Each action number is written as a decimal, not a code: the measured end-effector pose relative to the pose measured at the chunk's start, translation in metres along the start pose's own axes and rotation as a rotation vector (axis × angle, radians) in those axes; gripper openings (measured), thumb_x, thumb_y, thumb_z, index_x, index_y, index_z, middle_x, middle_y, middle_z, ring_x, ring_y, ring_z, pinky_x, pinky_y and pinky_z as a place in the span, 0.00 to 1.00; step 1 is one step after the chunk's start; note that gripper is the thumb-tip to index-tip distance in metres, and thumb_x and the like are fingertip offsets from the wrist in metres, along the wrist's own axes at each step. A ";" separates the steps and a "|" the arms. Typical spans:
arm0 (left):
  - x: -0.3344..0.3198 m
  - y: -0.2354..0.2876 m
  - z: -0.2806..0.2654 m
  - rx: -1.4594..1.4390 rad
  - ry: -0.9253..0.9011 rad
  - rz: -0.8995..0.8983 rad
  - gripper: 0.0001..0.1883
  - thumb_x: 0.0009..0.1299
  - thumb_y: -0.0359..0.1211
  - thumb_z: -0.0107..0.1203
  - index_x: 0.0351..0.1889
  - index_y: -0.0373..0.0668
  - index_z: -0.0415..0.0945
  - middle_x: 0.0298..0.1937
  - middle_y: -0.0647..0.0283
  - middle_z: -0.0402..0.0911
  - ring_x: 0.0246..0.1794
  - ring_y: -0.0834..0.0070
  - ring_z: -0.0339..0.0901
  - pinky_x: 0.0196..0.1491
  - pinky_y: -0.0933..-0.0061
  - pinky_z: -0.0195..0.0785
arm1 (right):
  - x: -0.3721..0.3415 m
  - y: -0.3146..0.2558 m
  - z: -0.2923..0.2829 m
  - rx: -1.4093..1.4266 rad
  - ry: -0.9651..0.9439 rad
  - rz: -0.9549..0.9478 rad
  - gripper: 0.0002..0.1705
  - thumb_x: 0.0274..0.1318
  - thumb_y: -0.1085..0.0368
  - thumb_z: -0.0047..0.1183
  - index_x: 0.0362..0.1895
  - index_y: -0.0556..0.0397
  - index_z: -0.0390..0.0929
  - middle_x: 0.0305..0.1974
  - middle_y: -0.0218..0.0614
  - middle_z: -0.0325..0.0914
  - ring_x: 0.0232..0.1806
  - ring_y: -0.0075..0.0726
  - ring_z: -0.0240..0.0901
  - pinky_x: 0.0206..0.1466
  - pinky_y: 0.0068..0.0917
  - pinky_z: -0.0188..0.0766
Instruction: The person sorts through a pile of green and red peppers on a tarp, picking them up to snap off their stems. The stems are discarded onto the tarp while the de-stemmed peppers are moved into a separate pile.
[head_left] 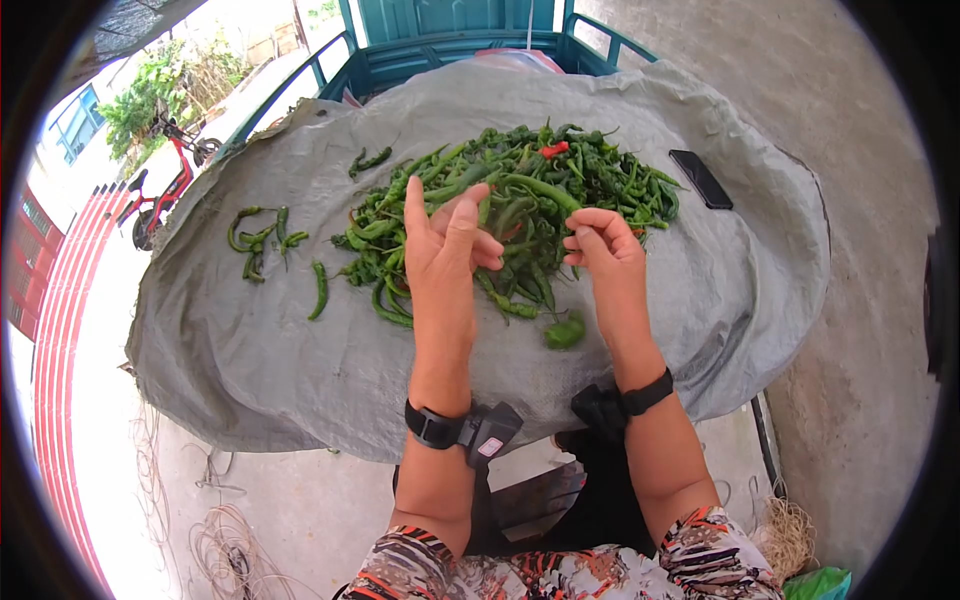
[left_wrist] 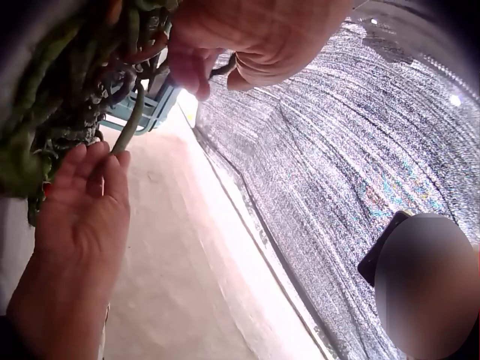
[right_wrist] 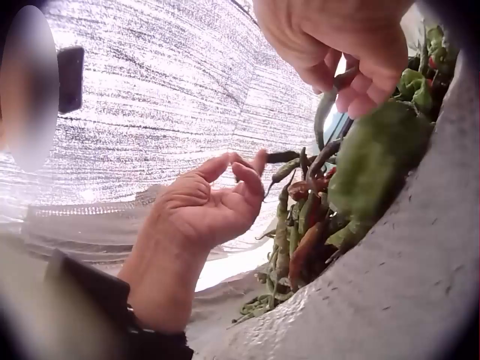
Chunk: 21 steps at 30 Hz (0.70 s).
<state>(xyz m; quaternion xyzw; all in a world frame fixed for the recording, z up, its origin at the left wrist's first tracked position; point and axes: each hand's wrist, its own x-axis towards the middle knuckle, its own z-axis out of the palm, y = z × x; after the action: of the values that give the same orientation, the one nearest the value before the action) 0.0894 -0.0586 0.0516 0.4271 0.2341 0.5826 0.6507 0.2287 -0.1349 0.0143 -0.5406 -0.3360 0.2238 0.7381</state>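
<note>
My right hand (head_left: 612, 250) pinches the end of a long green chili pepper (head_left: 545, 190), which reaches left over the pile. In the left wrist view that pepper (left_wrist: 133, 120) slants up from the right fingertips. My left hand (head_left: 445, 250) is raised palm inward, index finger pointing up, with another green pepper (head_left: 455, 187) between its fingers. The right wrist view shows this one's dark end (right_wrist: 282, 157) sticking out past the left fingertips. Behind both hands lies a heap of green peppers (head_left: 625, 185) with a red one (head_left: 554, 149) on top.
Grey sheeting (head_left: 270, 360) bears the heap. A few peppers (head_left: 257, 240) and a single one (head_left: 319, 290) lie apart at left; a broad green pepper (head_left: 565, 330) lies near the front. A phone (head_left: 701, 179) rests at right. Beyond stands a teal cart bed (head_left: 400, 52).
</note>
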 end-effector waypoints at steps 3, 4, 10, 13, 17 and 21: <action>0.001 -0.005 -0.006 0.146 -0.038 0.023 0.27 0.76 0.36 0.52 0.71 0.38 0.63 0.36 0.66 0.78 0.21 0.89 0.65 0.21 0.86 0.54 | 0.000 -0.005 -0.002 0.066 0.036 -0.071 0.10 0.69 0.68 0.45 0.49 0.55 0.77 0.45 0.32 0.80 0.39 0.20 0.75 0.42 0.21 0.74; 0.000 -0.005 -0.008 0.194 -0.090 0.054 0.25 0.76 0.36 0.52 0.69 0.38 0.65 0.34 0.67 0.78 0.20 0.89 0.65 0.21 0.86 0.53 | 0.000 -0.005 -0.002 0.080 0.041 -0.095 0.11 0.70 0.68 0.44 0.50 0.55 0.76 0.46 0.34 0.80 0.38 0.20 0.75 0.42 0.21 0.74; -0.008 0.001 0.000 0.268 -0.292 -0.047 0.17 0.76 0.40 0.53 0.57 0.40 0.77 0.27 0.73 0.75 0.17 0.91 0.61 0.20 0.87 0.50 | -0.006 -0.011 0.004 0.144 0.058 -0.193 0.16 0.72 0.66 0.41 0.60 0.55 0.67 0.51 0.41 0.78 0.33 0.21 0.75 0.39 0.21 0.74; -0.008 -0.005 0.001 0.274 -0.378 -0.120 0.17 0.76 0.39 0.53 0.57 0.41 0.77 0.26 0.74 0.74 0.17 0.92 0.61 0.21 0.88 0.49 | -0.009 -0.011 0.006 0.117 0.084 -0.236 0.17 0.72 0.65 0.40 0.61 0.55 0.65 0.53 0.42 0.78 0.30 0.21 0.74 0.37 0.21 0.74; -0.007 -0.011 -0.010 0.727 -0.835 -0.029 0.20 0.68 0.38 0.62 0.55 0.41 0.76 0.23 0.75 0.70 0.21 0.87 0.66 0.24 0.82 0.57 | -0.007 -0.011 0.005 0.096 0.179 -0.193 0.16 0.73 0.64 0.40 0.60 0.55 0.65 0.54 0.42 0.77 0.27 0.20 0.72 0.34 0.21 0.73; -0.026 -0.026 -0.014 1.188 -1.020 0.126 0.19 0.58 0.37 0.65 0.45 0.42 0.76 0.34 0.55 0.79 0.39 0.57 0.79 0.41 0.57 0.70 | -0.001 -0.012 -0.002 0.143 0.267 -0.183 0.16 0.73 0.64 0.39 0.59 0.55 0.65 0.54 0.42 0.77 0.26 0.20 0.72 0.32 0.20 0.72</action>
<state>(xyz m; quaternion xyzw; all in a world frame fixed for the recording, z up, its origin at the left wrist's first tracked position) 0.0873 -0.0786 0.0184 0.9307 0.1540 0.1277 0.3061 0.2288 -0.1408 0.0252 -0.4786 -0.2663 0.1053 0.8300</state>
